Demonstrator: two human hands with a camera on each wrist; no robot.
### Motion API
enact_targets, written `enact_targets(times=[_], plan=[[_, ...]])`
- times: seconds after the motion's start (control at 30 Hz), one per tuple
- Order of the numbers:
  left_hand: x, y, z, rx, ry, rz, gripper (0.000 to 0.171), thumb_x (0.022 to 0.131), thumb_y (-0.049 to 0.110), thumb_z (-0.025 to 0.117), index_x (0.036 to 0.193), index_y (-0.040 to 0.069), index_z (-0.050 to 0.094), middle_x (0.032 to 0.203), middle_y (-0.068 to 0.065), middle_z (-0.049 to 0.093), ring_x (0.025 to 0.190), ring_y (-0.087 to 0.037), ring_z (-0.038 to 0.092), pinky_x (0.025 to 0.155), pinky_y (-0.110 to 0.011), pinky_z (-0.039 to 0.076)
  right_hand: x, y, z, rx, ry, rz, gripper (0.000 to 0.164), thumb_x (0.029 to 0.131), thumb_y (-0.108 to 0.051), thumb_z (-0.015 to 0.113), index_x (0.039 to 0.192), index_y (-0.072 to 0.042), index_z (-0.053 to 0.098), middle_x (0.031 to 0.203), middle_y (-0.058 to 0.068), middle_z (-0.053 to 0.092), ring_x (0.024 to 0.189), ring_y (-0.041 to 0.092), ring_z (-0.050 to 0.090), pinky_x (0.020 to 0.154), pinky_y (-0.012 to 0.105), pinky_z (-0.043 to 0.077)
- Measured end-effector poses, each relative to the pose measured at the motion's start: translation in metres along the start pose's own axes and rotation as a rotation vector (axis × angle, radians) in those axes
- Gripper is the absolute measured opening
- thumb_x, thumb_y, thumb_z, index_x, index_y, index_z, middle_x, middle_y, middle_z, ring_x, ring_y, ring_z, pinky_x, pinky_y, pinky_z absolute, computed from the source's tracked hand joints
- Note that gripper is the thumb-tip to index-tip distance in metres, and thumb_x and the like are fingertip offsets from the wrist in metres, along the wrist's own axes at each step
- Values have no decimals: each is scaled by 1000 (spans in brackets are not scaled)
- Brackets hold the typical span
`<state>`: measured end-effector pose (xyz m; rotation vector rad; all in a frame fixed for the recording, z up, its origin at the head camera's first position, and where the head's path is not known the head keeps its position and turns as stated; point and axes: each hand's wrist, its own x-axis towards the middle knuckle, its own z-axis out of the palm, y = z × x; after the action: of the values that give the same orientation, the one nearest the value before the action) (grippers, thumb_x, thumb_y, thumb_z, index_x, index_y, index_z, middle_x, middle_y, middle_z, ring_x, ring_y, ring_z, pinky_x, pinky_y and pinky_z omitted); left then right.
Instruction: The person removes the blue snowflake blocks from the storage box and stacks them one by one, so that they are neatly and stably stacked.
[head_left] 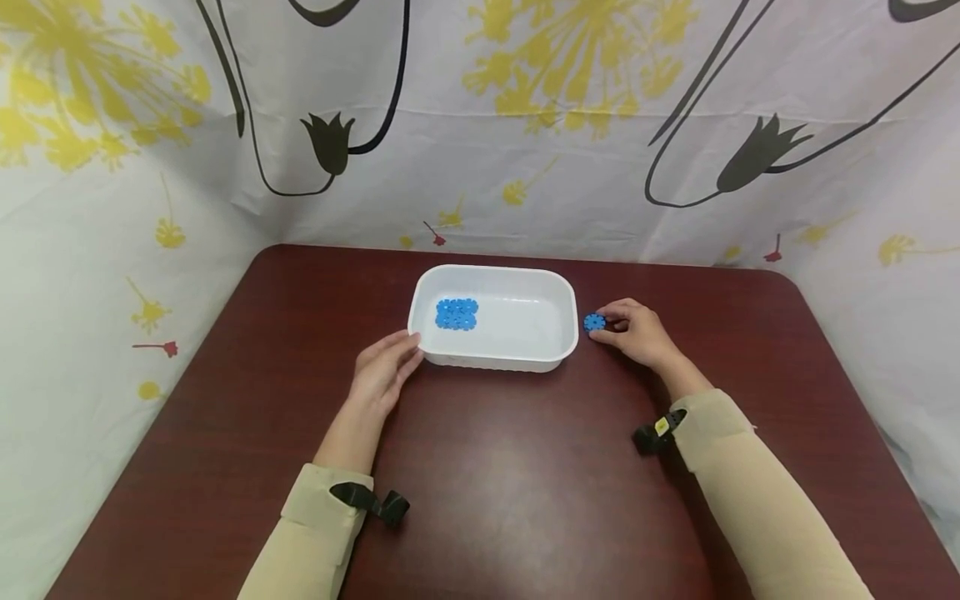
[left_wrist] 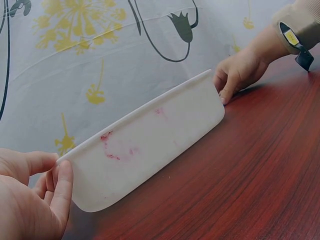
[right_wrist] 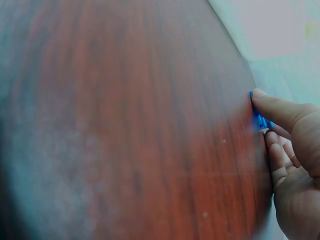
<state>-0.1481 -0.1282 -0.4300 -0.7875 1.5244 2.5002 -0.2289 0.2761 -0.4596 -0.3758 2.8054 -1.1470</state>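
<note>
While the left hand pinches the left end of the white tray between thumb and fingers, the right hand pinches a blue disc just outside the tray's right end. Whether the disc touches the dark red table: cannot tell. Tray sits upright near the table's far edge. Inside, toward the left, blue pieces lie in a compact block. Left wrist view: red smudges on the tray's outer wall.
</note>
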Motion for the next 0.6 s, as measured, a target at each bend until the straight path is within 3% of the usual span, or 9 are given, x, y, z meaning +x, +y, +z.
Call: enact_targets(times=[0.4,0.6], plan=[[0,0,-1,-12,-5,4,35,94,1,70,126,-2,58,110,-10,60,88,-12,67,90,-25,60,2,3,-1,8,8,10,43,92,-19,78,125,6,65,123,22,59,110,36,59,94,51,55],[-1,1,0,-11,-5,2,34,94,2,71,126,-2,59,114,-11,59,88,-12,67,90,-26,60,5,-5,-7,107,65,94,49,96,-33,72,130,1,63,118,21,67,106,31,63,80,22,55]])
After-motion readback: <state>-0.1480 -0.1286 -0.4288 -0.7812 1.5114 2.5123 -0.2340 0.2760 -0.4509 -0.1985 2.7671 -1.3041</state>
